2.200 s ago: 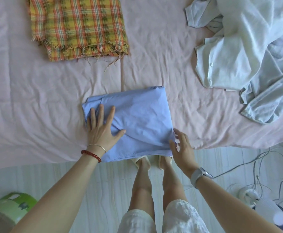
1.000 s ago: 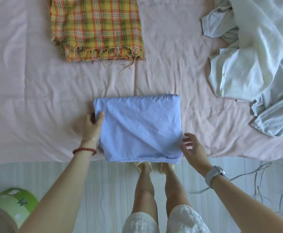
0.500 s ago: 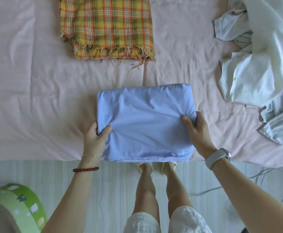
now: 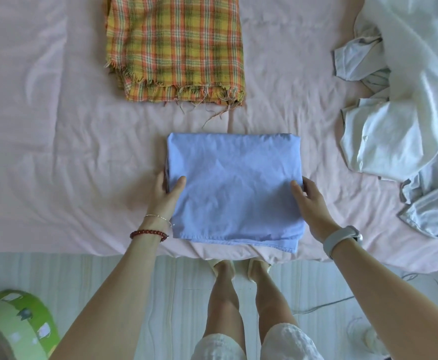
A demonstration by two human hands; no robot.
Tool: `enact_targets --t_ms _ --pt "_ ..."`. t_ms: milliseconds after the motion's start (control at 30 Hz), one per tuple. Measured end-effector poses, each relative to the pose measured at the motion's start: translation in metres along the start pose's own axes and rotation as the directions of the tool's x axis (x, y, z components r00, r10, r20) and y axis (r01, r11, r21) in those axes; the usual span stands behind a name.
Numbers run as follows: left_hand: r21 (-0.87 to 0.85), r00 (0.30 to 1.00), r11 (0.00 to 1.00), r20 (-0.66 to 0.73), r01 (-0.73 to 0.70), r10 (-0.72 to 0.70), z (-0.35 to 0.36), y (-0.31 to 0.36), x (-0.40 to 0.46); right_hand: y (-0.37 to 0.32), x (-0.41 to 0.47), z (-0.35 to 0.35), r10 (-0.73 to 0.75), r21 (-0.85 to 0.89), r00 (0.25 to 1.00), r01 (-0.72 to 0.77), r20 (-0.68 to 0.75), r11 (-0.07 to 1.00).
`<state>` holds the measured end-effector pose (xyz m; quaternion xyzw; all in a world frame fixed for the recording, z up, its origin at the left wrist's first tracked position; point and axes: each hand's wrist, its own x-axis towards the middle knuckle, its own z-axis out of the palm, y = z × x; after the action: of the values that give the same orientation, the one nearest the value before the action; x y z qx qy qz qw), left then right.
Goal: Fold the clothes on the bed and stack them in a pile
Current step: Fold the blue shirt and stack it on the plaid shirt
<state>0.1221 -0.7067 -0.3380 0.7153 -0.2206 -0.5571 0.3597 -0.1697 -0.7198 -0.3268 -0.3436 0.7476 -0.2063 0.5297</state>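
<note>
The pink bed (image 4: 57,152) spreads wide before me, bare sheet lying to the left of my folded blue cloth (image 4: 234,185), which sits near the bed's front edge. Beyond it lies the folded plaid cloth (image 4: 173,45); the unfolded pale shirts (image 4: 399,120) are heaped at right. My left hand (image 4: 167,193) and right hand (image 4: 310,201) pinch the blue cloth's side edges, thumbs on top, fingers tucked underneath.

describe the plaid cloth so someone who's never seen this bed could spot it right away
Start with the pink bed sheet that fills the upper part of the view. At its far edge, straight beyond the folded blue garment held by both hands, lies the plaid cloth, folded flat. It is the only patterned piece, yellow and orange checks with a frayed near edge; the pale crumpled clothes to the right are plain.
</note>
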Motion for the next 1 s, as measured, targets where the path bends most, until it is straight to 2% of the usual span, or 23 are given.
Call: enact_targets --t_ms 100,167,267,400,667,767,833,900,933,967,1000 --pt "0.015 0.997 1.0 -0.073 -0.021 0.022 0.012 0.014 -0.001 -0.019 0.006 0.002 0.027 0.071 0.998 -0.03 0.048 0.997" --pt "0.05 0.988 0.994 -0.115 -0.097 0.102 0.016 0.025 -0.008 -0.029 0.0 0.0 -0.025 0.049 0.999 0.023 0.031 0.999" --pt "0.036 0.98 0.986 -0.103 -0.165 0.168 0.014 0.049 -0.025 -0.048 -0.02 -0.008 -0.114 0.056 0.993 0.114 0.011 0.992" --pt "0.036 0.949 0.962 -0.159 -0.27 0.272 -0.007 0.098 -0.03 -0.105 -0.033 -0.015 -0.255 0.069 0.967 0.254 0.014 0.965" --pt "0.044 0.852 0.913 -0.344 -0.406 0.396 -0.044 0.234 0.062 -0.258 0.046 0.04 -0.429 0.157 0.902 0.417 0.051 0.895" --pt "0.035 0.855 0.931 -0.384 -0.363 0.348 -0.052 0.255 0.115 -0.287 0.092 0.068 -0.418 0.175 0.907 0.403 0.059 0.898" --pt "0.101 0.897 0.965 -0.355 -0.244 0.264 -0.052 0.25 0.148 -0.293 0.124 0.083 -0.342 0.106 0.936 0.333 0.08 0.937" --pt "0.298 0.91 0.952 -0.372 -0.07 0.183 -0.05 0.238 0.173 -0.286 0.147 0.093 -0.165 -0.063 0.976 0.175 0.142 0.982" --pt "0.416 0.887 0.909 -0.421 0.002 0.191 -0.048 0.234 0.18 -0.278 0.154 0.096 -0.094 -0.188 0.986 0.119 0.138 0.975" --pt "0.542 0.853 0.84 -0.452 0.031 0.26 -0.045 0.231 0.182 -0.272 0.156 0.098 -0.102 -0.321 0.992 0.122 0.079 0.939" --pt "0.674 0.817 0.739 -0.424 -0.004 0.391 -0.04 0.229 0.18 -0.266 0.152 0.1 -0.211 -0.442 0.977 0.191 0.004 0.876"
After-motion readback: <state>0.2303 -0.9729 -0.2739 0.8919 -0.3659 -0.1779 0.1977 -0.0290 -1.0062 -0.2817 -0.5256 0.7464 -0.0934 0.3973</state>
